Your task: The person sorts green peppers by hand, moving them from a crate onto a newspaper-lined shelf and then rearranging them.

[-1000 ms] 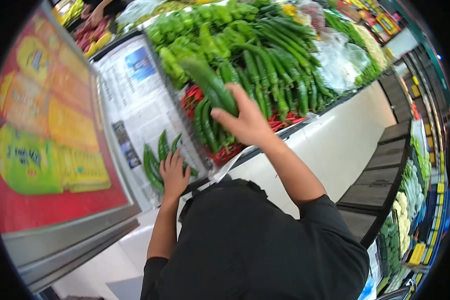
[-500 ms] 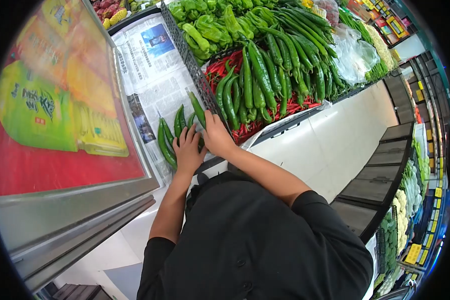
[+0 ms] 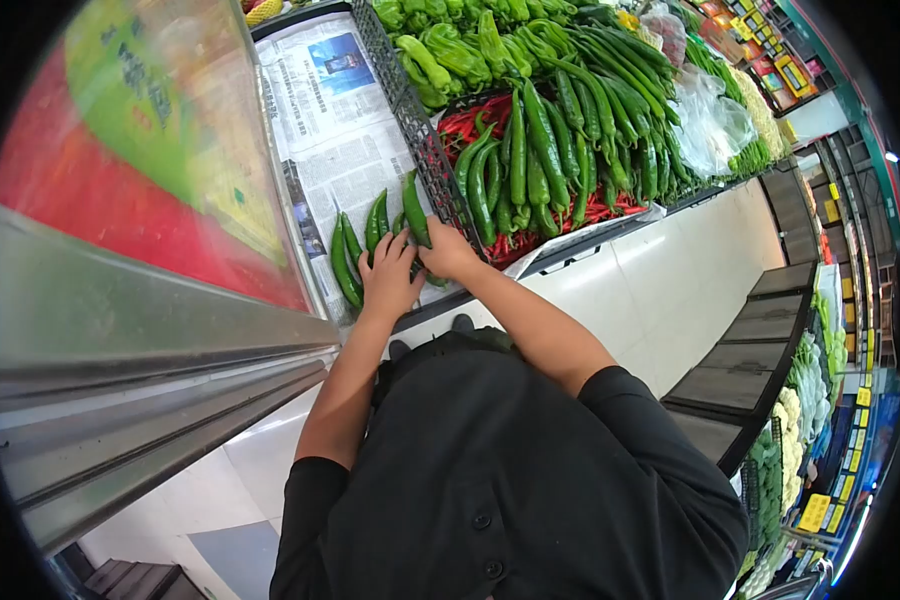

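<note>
Several long green peppers (image 3: 344, 262) lie side by side on newspaper (image 3: 350, 165) that lines a black crate. My left hand (image 3: 391, 281) rests over their lower ends, its fingers spread across them. Beside it, against the crate's mesh wall, my right hand (image 3: 447, 250) grips one green pepper (image 3: 415, 208) whose tip points away from me. The right palm and part of the held pepper's lower end are hidden. To the right, a heap of long green peppers (image 3: 538, 150) lies on red chilies (image 3: 460, 130).
A black mesh divider (image 3: 410, 110) stands between the newspaper and the pepper heap. Broad green peppers (image 3: 457, 52) and a clear plastic bag (image 3: 710, 120) are at the back. A metal-framed poster panel (image 3: 170, 300) stands close on the left. Vegetable shelves (image 3: 790, 450) line the right.
The view has shifted, so the crates appear further right and the poster panel is tilted differently. Both hands remain at the peppers, the right one still holding its pepper.
</note>
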Motion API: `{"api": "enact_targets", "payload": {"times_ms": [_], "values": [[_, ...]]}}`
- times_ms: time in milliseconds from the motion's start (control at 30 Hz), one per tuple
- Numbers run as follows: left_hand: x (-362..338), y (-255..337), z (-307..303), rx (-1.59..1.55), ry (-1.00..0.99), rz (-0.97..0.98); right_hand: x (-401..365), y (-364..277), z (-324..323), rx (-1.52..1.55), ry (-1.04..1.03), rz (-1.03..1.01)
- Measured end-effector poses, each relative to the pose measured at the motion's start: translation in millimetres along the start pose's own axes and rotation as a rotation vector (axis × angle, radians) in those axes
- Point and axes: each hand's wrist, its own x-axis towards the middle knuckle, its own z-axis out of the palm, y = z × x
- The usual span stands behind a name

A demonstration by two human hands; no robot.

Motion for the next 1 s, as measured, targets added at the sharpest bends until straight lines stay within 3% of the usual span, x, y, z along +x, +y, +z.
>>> {"api": "enact_targets", "payload": {"times_ms": [100,233,433,633,933,1000], "values": [[-1,-2,-1,0.001,0.004,-0.001,-7,-3,-14,0.22,0.067,-0.119],[-1,-1,-4,-0.002,-0.01,0.003,-12,-6,-19,0.571,0.039,-0.021],[-3,-7,-1,-0.011,0.003,0.038,-11,14,14,0.072,0.308,-0.098],[-3,-8,1,-0.01,-0.038,0.019,-18,-4,6,-0.06,0.204,-0.159],[-4,-9,1,-0.009,-0.038,0.03,-2,-10,3,-0.104,0.116,-0.092],[-5,-6,-1,-0.061,0.0,0.0,-2,-6,5,-0.091,0.203,-0.174]]}}
